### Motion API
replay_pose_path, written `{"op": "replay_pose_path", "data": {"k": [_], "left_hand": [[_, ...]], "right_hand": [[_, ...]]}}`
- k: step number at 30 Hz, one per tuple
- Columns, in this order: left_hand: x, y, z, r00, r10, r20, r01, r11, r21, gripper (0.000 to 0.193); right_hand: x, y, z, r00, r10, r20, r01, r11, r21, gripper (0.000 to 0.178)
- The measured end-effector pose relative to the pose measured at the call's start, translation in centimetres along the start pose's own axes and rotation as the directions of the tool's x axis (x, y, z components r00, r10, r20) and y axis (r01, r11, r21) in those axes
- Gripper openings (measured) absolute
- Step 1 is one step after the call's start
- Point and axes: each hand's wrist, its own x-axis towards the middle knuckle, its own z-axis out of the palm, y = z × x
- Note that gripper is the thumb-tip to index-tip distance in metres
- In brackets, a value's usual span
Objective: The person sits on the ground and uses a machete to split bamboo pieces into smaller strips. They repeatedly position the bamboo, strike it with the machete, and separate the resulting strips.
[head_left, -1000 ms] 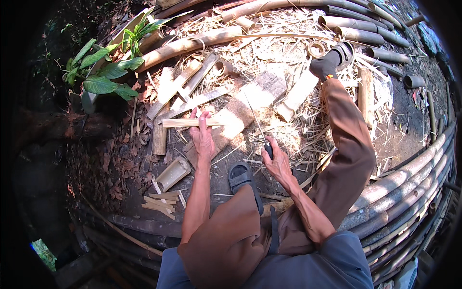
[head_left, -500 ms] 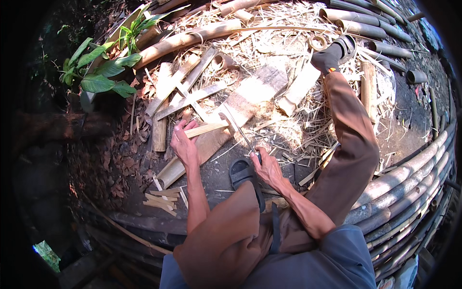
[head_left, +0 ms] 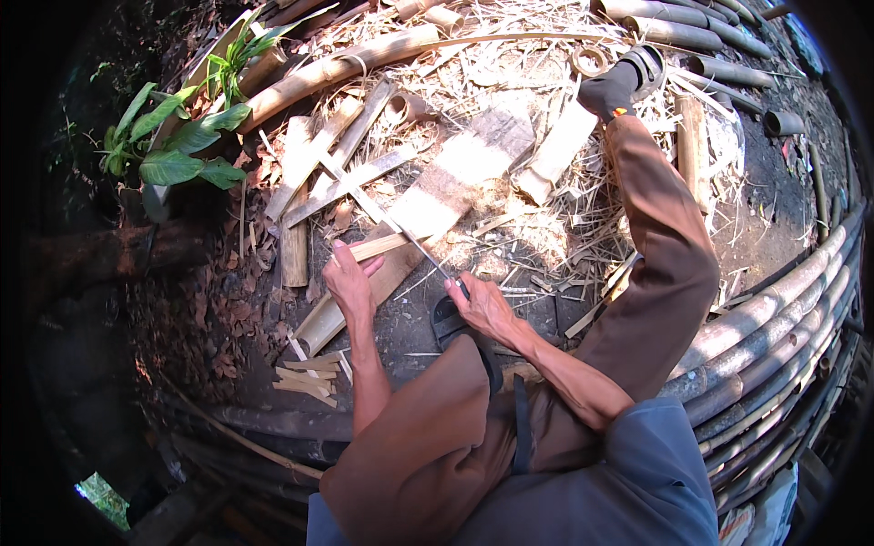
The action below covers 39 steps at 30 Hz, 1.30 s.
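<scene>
My left hand (head_left: 350, 284) is closed around a short, pale bamboo strip (head_left: 379, 246), which points away to the right over a wooden plank (head_left: 478, 168). In my right hand (head_left: 484, 309) is the dark handle of a knife (head_left: 425, 251). Its long, narrow blade slants up and left and crosses the strip's far end; whether the edge is in the wood I cannot tell. A small pile of cut bamboo pieces (head_left: 308, 378) lies on the ground left of my left forearm.
Bamboo slats (head_left: 355, 187) lie crossed beyond my left hand. Shavings (head_left: 546, 241) cover the ground around the plank. Bamboo poles (head_left: 765, 318) are stacked along the right side. A leafy plant (head_left: 173, 164) grows at the far left. My right leg (head_left: 655, 227) stretches forward.
The knife and my right hand have moved left and slightly nearer, so the blade now crosses the strip's end. My left hand still grips the strip. The view has shifted a little.
</scene>
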Motion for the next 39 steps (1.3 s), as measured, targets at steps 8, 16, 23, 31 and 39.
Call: {"op": "replay_pose_path", "data": {"k": [8,16,23,31,39], "left_hand": [[-0.7,0.5,1.9,0.993,0.115,0.02,-0.117,0.984,0.137,0.057],[0.6,-0.5,1.1,0.993,0.117,0.0,-0.116,0.984,0.133,0.059],[-0.8,1.5,2.2,0.987,0.158,-0.019,-0.148,0.956,0.253,0.057],[-0.4,1.3,2.1,0.994,0.108,-0.019,-0.099,0.96,0.262,0.057],[-0.4,0.1,0.9,0.995,0.088,-0.04,-0.08,0.982,0.169,0.058]], "right_hand": [[1.1,1.1,-1.2,0.998,0.06,-0.007,-0.06,0.998,-0.012,0.042],[0.3,1.6,-1.4,0.997,0.055,-0.057,-0.051,0.996,0.073,0.033],[0.8,1.8,-1.3,0.99,-0.085,-0.112,0.092,0.994,0.058,0.034],[-0.9,-3.2,-2.3,0.917,-0.353,-0.186,0.386,0.902,0.192,0.036],[0.2,-1.9,-2.0,0.998,0.02,0.058,-0.023,0.999,0.047,0.035]]}}
